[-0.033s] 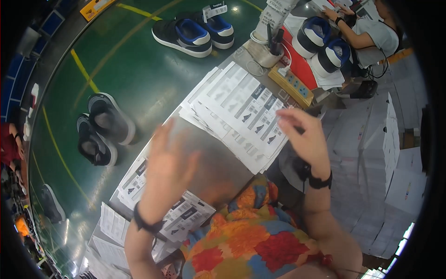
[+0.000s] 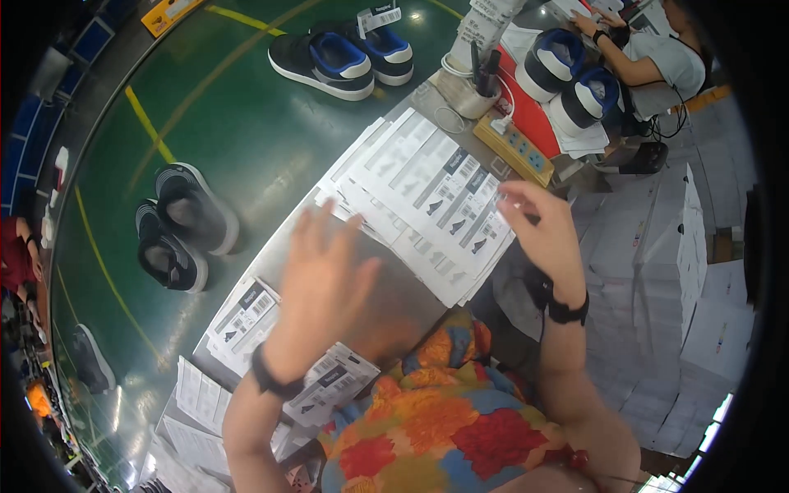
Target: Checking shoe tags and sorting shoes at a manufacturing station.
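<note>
A stack of printed label sheets point(image 2: 411, 189), with small shoe pictures and barcodes, lies on the grey table. My right hand point(image 2: 546, 238), a dark band at its wrist, hovers by the stack's right edge. Its thumb and forefinger curl together at the tips; whatever they pinch is too small to make out. Somewhat blurred, my left hand point(image 2: 320, 283) is open above the table beside the stack's near left edge, its fingers spread and nothing in them. Below it lie cut labels point(image 2: 242, 316) and another pile of labels point(image 2: 333, 382), partly covered by my left wrist.
On the green surface beyond stand black-and-blue shoes point(image 2: 329, 70), one with a tag, and dark grey shoes point(image 2: 185, 218). A yellow power strip point(image 2: 518, 148), a pen holder point(image 2: 477, 94) and white-soled shoes point(image 2: 567, 82) are at upper right. A co-worker point(image 2: 649, 62) sits beyond; white boxes point(image 2: 649, 246) are stacked right.
My left hand has moved rightward, toward the label sheets, with its fingers spread. My right hand has shifted slightly right, away from the printed labels.
</note>
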A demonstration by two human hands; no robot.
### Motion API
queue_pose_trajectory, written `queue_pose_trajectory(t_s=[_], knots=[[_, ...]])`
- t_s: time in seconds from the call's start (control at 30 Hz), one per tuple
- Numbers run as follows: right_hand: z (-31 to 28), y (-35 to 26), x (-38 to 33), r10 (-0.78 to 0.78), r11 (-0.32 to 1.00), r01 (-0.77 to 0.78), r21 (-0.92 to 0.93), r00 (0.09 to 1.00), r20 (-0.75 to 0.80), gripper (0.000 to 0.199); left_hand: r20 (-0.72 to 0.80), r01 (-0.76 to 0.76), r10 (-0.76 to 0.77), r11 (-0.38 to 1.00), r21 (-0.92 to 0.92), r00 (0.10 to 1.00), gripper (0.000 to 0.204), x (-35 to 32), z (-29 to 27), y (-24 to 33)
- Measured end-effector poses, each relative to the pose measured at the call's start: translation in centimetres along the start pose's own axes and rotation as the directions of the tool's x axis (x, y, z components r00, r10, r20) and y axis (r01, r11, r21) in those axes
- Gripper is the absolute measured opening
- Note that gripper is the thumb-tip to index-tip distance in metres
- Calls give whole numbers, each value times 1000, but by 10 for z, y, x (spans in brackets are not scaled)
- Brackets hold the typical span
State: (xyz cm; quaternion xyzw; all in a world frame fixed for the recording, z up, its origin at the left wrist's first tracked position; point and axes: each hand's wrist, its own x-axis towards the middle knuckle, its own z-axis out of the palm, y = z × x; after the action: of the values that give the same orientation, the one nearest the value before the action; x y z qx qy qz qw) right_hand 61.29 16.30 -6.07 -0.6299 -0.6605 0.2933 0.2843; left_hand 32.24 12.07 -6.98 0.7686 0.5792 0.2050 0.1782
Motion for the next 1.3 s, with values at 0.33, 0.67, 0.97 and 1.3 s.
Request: queue_pose_trajectory(t_s=[0.33, 0.67, 0.97, 1.3], knots=[[17, 63, 82, -127, 963, 163, -215, 977, 171, 28, 25, -69, 68, 996, 47, 997, 66, 59, 93, 20], [35, 46, 64, -198, 820, 317, -477, 938, 283, 26, -16, -6, 7, 1000, 25, 1000, 83, 45, 91, 12], [30, 39, 46, -584, 734, 558, -388, 810, 60, 12, -26, 46, -46, 999, 24, 999, 89, 48, 90, 17], [-14, -28, 15, -390, 875, 412, 255, 911, -132, 10, -49, -15, 17, 999, 42, 999, 90, 33, 87, -3]])
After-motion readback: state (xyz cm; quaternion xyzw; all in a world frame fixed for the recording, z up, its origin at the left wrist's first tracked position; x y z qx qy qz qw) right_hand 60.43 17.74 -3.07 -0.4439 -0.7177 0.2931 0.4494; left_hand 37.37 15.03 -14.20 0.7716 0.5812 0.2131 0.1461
